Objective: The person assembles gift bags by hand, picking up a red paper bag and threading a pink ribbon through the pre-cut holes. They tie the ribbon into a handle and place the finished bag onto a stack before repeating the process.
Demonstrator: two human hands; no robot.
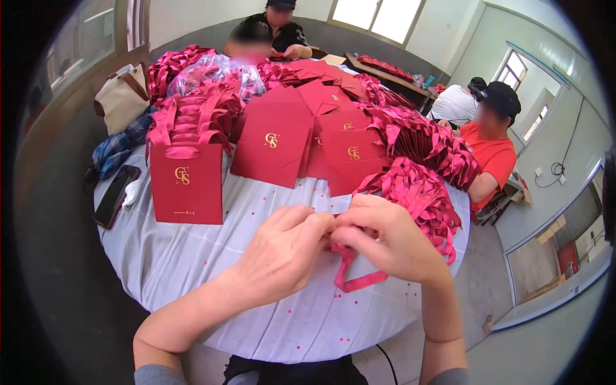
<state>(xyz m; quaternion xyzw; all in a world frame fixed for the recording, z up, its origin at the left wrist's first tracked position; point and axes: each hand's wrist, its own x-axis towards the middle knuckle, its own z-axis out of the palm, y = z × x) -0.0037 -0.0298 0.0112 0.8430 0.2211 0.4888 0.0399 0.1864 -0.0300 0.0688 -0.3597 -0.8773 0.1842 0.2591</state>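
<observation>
My left hand (285,249) and my right hand (391,239) meet above the near middle of the table, fingertips pinched together. Between them is a pink ribbon (363,282), its loop dangling below my right fingers. The exact point where the fingers grip it is hidden. Beyond my hands lie flat red paper bags (269,138) with gold lettering, overlapping in a pile. A red gift bag (187,199) with a pink ribbon handle stands to the left, at the front of a row of similar bags. Close to my right hand sits a heap of pink ribbons (417,199).
The round table wears a white cloth (212,276) sprinkled with small red dots. A phone (117,196), a beige bag (122,96) and clear plastic wrap (215,77) are on the left. More ribboned bags (423,138) line the right. Other people sit at the back and right.
</observation>
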